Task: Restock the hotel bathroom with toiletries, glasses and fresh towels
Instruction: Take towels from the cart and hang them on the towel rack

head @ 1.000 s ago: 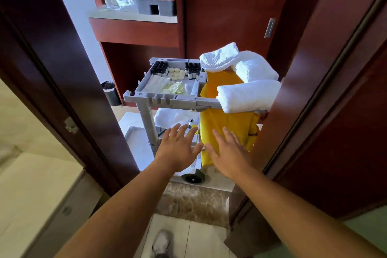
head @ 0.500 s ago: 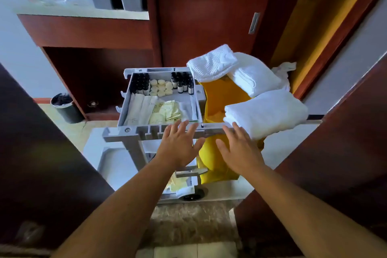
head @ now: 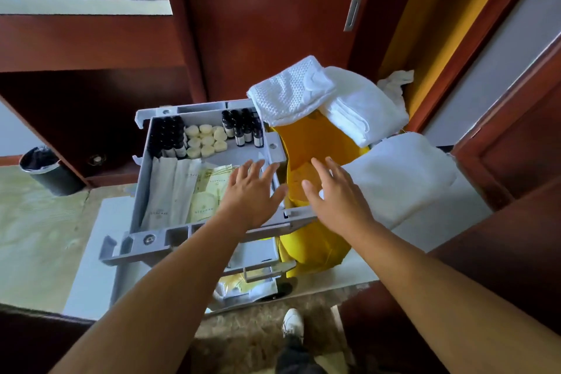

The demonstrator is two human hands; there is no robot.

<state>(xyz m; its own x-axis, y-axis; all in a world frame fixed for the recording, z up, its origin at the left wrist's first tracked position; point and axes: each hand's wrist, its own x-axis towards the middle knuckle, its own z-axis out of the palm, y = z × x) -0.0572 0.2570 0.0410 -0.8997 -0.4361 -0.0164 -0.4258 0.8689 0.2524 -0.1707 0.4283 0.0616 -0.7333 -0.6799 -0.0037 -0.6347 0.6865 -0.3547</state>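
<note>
Grey cart tray (head: pixel 144 177) held dark bottles (head: pixel 168 135), round pale soaps (head: pixel 206 140) and flat paper sachets (head: pixel 167 191); folded white towels (head: pixel 397 179) rested across the rim of the yellow bag (head: pixel 312 136) beside it.

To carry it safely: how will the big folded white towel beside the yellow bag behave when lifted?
The folded towel looks thick and soft, so it probably sags unless supported underneath. Its cloth surface should not slip.
</note>
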